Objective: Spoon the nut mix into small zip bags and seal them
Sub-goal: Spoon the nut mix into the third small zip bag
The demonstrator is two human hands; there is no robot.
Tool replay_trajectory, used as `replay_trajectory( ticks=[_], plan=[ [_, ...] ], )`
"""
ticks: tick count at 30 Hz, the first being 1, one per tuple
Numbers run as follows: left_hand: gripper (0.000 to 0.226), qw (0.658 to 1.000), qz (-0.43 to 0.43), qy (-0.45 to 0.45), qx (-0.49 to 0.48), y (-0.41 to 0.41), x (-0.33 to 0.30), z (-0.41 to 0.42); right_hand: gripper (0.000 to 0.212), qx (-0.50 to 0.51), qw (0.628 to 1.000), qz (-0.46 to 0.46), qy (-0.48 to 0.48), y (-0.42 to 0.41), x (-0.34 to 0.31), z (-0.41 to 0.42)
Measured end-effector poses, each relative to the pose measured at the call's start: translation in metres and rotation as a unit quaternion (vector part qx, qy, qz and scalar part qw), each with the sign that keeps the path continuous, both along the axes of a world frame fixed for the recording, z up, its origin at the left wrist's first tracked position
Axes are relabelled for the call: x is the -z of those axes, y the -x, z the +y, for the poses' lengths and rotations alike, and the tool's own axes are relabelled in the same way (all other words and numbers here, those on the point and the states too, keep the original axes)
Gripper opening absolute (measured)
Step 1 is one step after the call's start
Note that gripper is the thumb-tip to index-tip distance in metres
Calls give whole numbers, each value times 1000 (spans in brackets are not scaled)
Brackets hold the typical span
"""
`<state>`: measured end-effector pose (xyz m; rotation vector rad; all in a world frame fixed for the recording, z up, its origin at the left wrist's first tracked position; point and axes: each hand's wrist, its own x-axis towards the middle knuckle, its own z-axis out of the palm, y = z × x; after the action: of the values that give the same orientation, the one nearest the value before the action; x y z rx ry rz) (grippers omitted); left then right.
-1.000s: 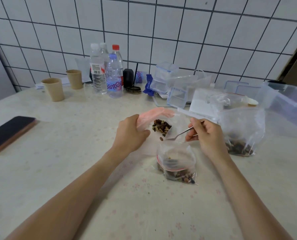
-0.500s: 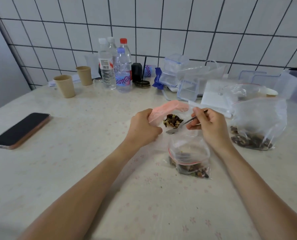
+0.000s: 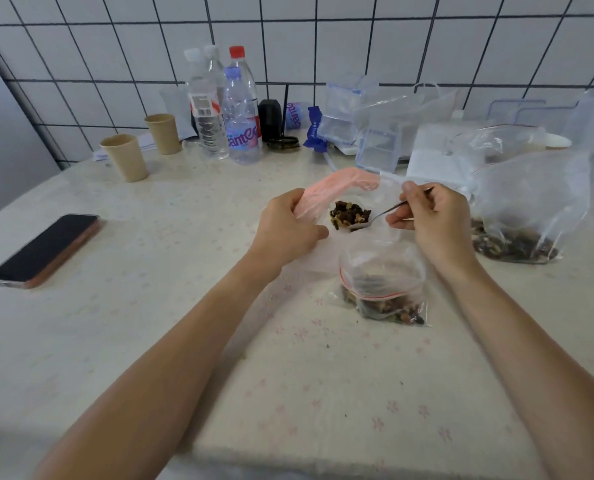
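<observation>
My left hand pinches the pink-tinted rim of the zip bag I am filling, holding its mouth open above the worktop. My right hand has its fingers curled round the handle of the spoon, whose bowl sits at the bag's mouth, right beside the clump of nut mix that shows dark through the plastic. Half a second ago the spoon lay a little lower and clear of the mix; now its tip is against the heap, and my head has swung so that everything sits further right in view. A second ago one loose piece lay just left of the spoon's tip; I cannot find it now. I judge that this spoonful is going in or has just gone in, so this bag is part filled and not yet sealed.

A second small bag, with a red zip line, lies just in front of my right wrist with mix in its bottom; whether its seal is pressed shut I cannot tell. The big supply bag stands to the right, its mix pooled at the base.

Whether the spoon's bowl is loaded is hard to make out, since it blurs into the plastic. My left fingertips are hidden behind the bag's rim, and the clear film's lower edge is nearly invisible against the worktop
</observation>
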<state>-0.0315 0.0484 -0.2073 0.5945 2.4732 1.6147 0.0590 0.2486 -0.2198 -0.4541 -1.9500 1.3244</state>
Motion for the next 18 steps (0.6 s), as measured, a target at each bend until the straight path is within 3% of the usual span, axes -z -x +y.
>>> replay_trajectory(
  ticks=[3, 6, 13, 18],
  plan=[
    [45, 1000, -22, -16, 4, 0, -3, -1, 28, 3, 1000, 0, -23, 0, 0, 0],
    [43, 999, -32, -29, 15, -1, -2, -1, 22, -56, 998, -17, -9, 2, 4, -2],
    [15, 998, -32, -54, 20, 0, 2, 2, 17, -97, 990, -38, 92, 6, 17, 3],
    [11, 997, -25, -75, 13, 0, 2, 1, 16, -88, 987, -16, 136, 6, 19, -1]
  ],
)
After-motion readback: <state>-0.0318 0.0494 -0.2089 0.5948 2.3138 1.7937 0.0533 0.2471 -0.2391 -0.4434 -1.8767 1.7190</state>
